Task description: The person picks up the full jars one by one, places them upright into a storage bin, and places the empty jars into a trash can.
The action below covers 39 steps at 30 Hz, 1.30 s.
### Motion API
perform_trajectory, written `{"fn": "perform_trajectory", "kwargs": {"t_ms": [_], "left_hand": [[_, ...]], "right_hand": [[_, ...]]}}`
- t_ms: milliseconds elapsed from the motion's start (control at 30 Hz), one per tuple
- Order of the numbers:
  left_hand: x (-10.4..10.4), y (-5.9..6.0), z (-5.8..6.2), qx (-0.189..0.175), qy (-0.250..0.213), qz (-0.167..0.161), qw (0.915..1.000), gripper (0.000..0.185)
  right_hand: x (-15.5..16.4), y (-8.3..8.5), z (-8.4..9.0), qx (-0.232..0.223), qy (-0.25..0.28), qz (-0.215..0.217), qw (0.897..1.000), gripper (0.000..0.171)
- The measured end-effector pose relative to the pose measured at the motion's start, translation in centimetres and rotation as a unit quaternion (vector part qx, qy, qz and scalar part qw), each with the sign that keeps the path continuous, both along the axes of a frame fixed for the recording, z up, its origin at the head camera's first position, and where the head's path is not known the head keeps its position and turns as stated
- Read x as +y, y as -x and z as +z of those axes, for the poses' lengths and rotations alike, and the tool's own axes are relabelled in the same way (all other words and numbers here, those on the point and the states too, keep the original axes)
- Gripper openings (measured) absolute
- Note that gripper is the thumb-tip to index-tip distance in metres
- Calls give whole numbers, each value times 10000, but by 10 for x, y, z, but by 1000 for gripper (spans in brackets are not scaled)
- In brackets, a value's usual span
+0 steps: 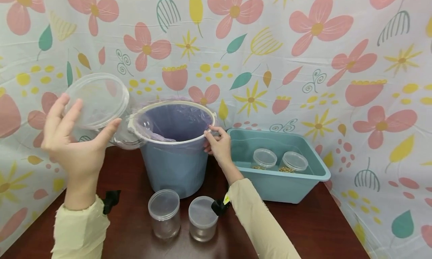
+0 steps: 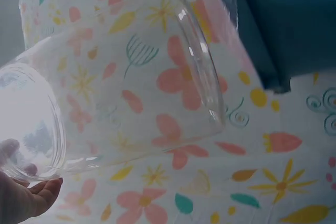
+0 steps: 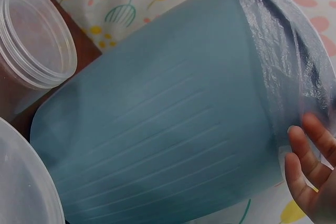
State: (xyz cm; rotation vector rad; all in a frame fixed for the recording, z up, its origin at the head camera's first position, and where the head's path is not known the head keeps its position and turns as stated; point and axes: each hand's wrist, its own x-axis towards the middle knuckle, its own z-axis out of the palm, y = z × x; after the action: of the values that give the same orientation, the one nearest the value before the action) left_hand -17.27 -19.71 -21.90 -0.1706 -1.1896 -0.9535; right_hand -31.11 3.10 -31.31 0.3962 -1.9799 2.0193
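Two hands engaged: left hand gripping clear jar by its base at upper left of frame, long axis tipped, mouth toward blue bucket at centre; right hand curled on bucket rim, nearer.

Hidden and cut off

The bucket hides its own bottom. Far right, the tub wall covers the lower halves of two jars; their contents are too small to tell.
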Motion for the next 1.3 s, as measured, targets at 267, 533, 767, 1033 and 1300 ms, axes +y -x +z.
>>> {"fn": "perform_trajectory", "kwargs": {"t_ms": [267,533,767,1033,1300], "left_hand": [[21,19,-4,103,256,-446,9986,78],[35,27,-1,177,378,-366,9985,76],[34,54,-12,243,621,-296,9973,73],[35,71,-35,-307,1169,-395,9919,70],[32,81,-56,-1408,1792,-453,9726,69]], "right_hand": [[0,-1,1,20,10,65,10000,30],[0,-14,14,8,10,59,10000,28],[-1,-23,19,-41,1,38,10000,28],[-2,-21,17,-88,-68,11,9999,28],[-1,-21,18,6,-100,-21,9999,28]]}}
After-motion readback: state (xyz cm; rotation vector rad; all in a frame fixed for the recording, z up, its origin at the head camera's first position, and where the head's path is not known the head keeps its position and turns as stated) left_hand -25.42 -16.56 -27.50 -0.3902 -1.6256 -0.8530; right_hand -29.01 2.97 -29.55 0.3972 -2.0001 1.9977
